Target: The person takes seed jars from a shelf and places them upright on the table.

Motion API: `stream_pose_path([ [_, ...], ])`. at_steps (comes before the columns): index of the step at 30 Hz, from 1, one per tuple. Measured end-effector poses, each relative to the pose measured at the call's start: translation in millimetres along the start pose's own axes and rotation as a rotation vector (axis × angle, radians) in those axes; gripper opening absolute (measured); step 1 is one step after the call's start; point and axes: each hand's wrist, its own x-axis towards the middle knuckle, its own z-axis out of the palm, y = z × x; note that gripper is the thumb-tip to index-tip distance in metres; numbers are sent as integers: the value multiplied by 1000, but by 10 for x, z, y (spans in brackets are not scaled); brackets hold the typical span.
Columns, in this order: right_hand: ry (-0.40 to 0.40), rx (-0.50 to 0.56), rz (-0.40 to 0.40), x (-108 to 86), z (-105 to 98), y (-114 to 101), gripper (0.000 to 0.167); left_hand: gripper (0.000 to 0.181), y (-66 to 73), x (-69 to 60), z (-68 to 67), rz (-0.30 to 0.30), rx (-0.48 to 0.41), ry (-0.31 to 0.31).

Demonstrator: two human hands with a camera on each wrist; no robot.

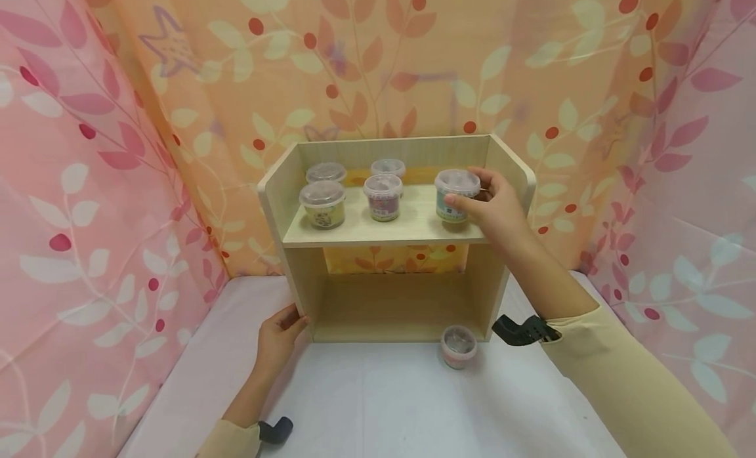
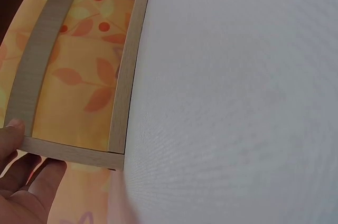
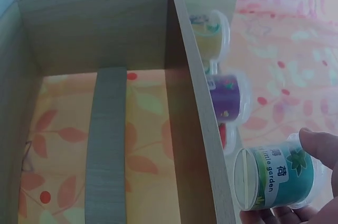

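My right hand [image 1: 499, 205] grips a small lidded plastic cup with a teal label [image 1: 451, 199] at the right end of the upper board of a light wooden shelf [image 1: 413, 229]. "little garden" is legible on that label in the right wrist view, where the cup [image 3: 282, 176] has its base close to the board; I cannot tell whether they touch. Thumb and fingers of my left hand [image 1: 276, 340] pinch the front edge of the shelf's left side panel, low down. In the left wrist view the thumb lies inside the panel and the fingers outside.
On the upper board stand a yellow-labelled cup [image 1: 323, 205] and a purple-labelled cup [image 1: 384, 199], each with another cup behind. A pinkish lidded cup [image 1: 459, 346] stands on the white tabletop [image 1: 378, 405] before the lower compartment. Patterned curtains [image 1: 378, 71] surround the back and sides.
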Motion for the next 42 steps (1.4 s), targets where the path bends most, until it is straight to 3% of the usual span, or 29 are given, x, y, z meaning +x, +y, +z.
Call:
stream_pose_path([
  [11,-54,32,-51,-378,-101,86,80,40,-24,20,6,-10,-2,12],
  [24,-101,70,-99,-816,-199,337,76,39,-28,12,-8,4,-27,9],
  [32,-182,97,-119,-1061,-210,631,71,39,-19,-2,8,3,-23,11],
  [42,-205,16,-30,-1329,-260,1054,78,40,1,0,21,6,-29,18],
])
